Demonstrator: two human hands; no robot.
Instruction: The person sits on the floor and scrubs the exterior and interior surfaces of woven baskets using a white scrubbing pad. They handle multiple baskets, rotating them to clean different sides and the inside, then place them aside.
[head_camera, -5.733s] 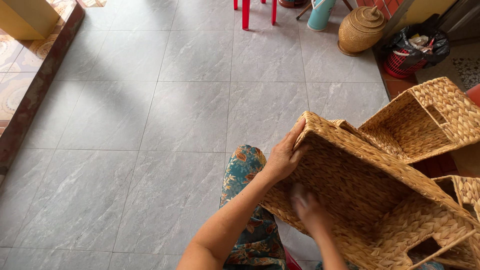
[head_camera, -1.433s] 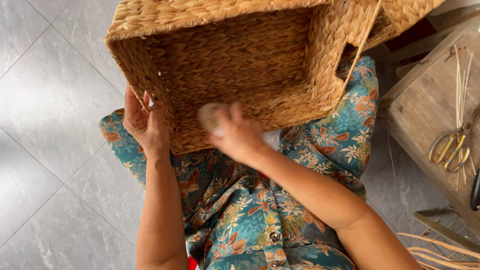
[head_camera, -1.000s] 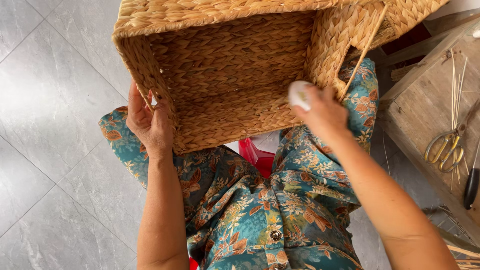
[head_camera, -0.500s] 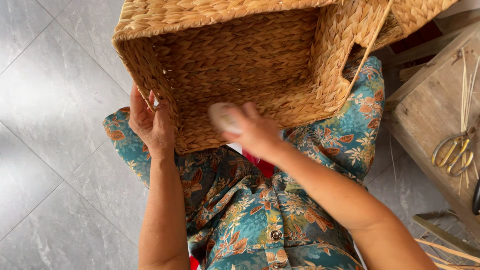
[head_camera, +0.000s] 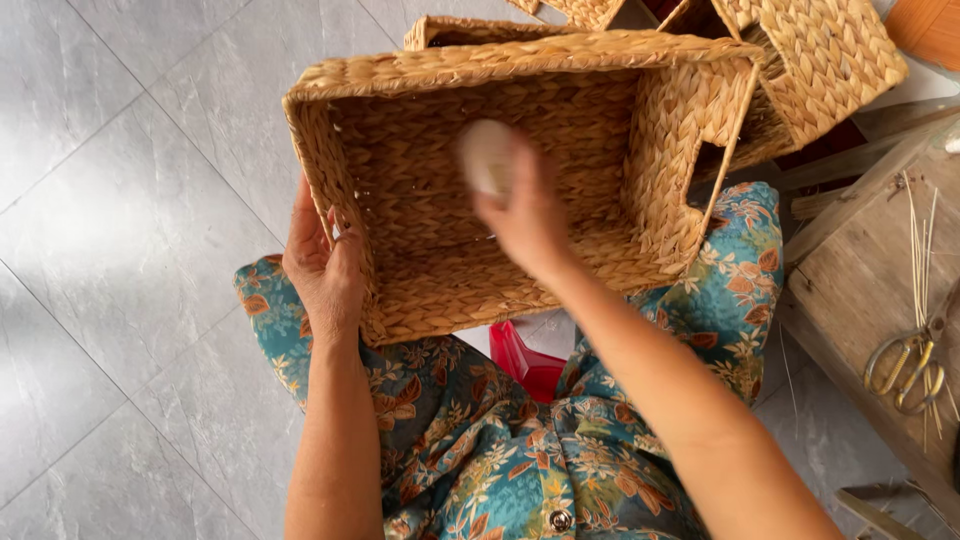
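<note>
Home basket-weaving workspace: grey tiled floor (head_camera: 120, 200), stacked woven straw baskets (head_camera: 800, 60) upper right, worn wooden bench (head_camera: 870, 300) with brass-handled scissors (head_camera: 905, 365) and loose reed strands (head_camera: 920, 240) at right.

We count three woven baskets: one large open basket (head_camera: 520, 190) on the lap, a second (head_camera: 820, 60) behind it at the upper right, and the rim of a third (head_camera: 460, 30) showing just past the large one. We see two hands, left (head_camera: 322, 265) and right (head_camera: 525, 215), one small white object (head_camera: 487, 155), and one pair of scissors (head_camera: 905, 360).
</note>
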